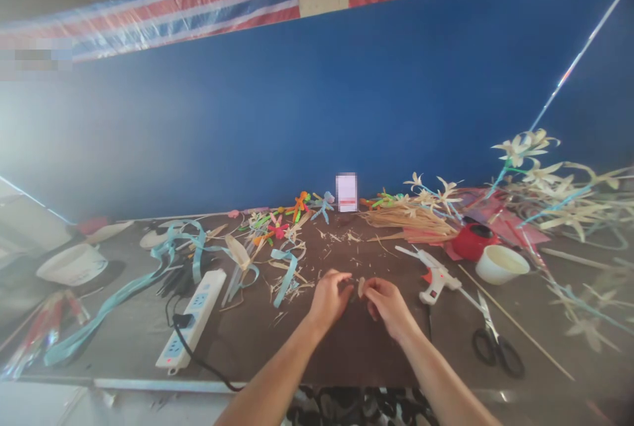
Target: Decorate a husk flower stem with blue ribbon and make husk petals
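Observation:
Both my hands meet over the middle of the dark table (347, 347). My left hand (329, 295) is closed in a pinch, fingertips toward the right hand. My right hand (387, 304) is also closed, holding a small pale straw piece (361, 286) upright between the two hands. Straw scraps (341, 238) lie scattered just beyond the fingers.
A white glue gun (436, 274), black-handled scissors (493, 337), a white cup (500, 263) and a red round container (474, 241) lie right. Straw flowers (525, 145) and a straw bundle (411, 218) sit far right. A white power strip (193, 317), blue ribbons (123, 290) and a white bowl (73, 264) lie left.

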`<state>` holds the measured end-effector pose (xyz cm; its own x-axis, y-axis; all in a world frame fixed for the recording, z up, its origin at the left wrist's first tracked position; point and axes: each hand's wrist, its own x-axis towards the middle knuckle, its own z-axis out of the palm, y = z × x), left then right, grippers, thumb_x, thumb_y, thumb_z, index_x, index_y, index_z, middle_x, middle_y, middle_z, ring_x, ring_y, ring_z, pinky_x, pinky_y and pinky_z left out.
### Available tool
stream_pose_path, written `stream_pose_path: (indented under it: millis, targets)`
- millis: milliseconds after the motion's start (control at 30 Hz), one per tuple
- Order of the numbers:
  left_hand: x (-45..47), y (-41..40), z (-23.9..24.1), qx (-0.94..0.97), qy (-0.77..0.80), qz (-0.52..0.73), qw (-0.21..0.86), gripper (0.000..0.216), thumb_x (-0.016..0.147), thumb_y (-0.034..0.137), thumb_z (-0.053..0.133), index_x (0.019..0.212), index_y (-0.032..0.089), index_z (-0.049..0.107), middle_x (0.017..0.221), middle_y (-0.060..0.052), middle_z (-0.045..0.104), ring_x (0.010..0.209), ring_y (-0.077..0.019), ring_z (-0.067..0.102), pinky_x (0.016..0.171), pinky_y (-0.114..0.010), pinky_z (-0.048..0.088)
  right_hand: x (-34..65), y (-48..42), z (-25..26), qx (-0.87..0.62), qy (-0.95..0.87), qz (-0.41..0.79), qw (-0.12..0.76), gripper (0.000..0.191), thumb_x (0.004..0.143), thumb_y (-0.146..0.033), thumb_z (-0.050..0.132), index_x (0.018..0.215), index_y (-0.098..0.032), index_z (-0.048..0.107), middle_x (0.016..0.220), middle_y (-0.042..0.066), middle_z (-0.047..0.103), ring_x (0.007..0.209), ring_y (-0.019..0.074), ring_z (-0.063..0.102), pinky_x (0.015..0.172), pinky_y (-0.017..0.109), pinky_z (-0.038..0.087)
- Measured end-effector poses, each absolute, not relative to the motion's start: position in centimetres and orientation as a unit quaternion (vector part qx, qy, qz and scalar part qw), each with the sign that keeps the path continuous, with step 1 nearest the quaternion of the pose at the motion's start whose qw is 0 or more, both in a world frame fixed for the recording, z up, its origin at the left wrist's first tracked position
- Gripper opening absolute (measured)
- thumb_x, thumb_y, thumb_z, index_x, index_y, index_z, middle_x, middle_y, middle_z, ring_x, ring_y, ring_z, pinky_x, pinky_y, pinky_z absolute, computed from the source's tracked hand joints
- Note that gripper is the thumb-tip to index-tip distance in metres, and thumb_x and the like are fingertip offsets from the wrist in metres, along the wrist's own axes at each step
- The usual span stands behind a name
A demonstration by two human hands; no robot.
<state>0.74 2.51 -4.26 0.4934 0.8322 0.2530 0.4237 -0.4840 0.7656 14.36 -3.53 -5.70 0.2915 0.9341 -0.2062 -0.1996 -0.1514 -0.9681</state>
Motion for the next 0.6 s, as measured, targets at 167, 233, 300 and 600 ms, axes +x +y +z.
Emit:
stream_pose_path:
  millis: [167,233,300,600]
  targets:
    - [-1.1,3.9,-5.2,0.755,0.460,0.320,0.341,0.037,0.070,0.014,0.049,0.106,0.020,0.053,0.090,-0.005,0.056,0.069,-0.0124,0.054,0.070,-0.029,0.044,14.9,-4.0,-6.3,-0.584,-0.316,0.493,0.562,0.010,0.064,-0.026,0.052,0.060,-0.017,0.049,0.043,-0.006,0.052,0.029,0.0049,0.039,0.028,0.015,0.027]
    - [-1.8,4.8,-5.3,0.716,0.467,0.298,0.425,0.042,0.072,0.013,0.043,0.114,0.021,0.045,0.097,-0.006,0.053,0.063,-0.0092,0.055,0.059,-0.024,0.046,15.4,-4.6,-6.2,-0.587,-0.313,0.496,0.558,0.011,0.064,-0.026,0.052,0.060,-0.017,0.048,0.054,-0.002,0.059,0.032,0.0054,0.043,0.030,0.016,0.031]
    - [-2.2,5.6,-5.1,0.678,0.465,0.269,0.501,0.047,0.074,0.013,0.039,0.119,0.023,0.038,0.105,-0.007,0.049,0.060,-0.0070,0.055,0.048,-0.019,0.044,15.6,-5.2,-5.7,-0.590,-0.332,0.496,0.544,0.011,0.065,-0.026,0.050,0.060,-0.017,0.047,0.070,0.002,0.063,0.037,0.0066,0.048,0.033,0.017,0.034]
    - [-2.3,6.7,-4.2,0.661,0.460,0.207,0.555,0.063,0.065,0.004,0.033,0.124,0.025,0.027,0.106,-0.008,0.047,0.051,-0.0048,0.053,0.038,-0.015,0.039,11.1,-4.5,-2.9,-0.553,-0.705,0.167,0.411,0.012,0.064,-0.007,0.046,0.063,-0.020,0.049,0.106,0.008,0.057,0.095,0.0215,0.051,0.081,0.036,0.039]
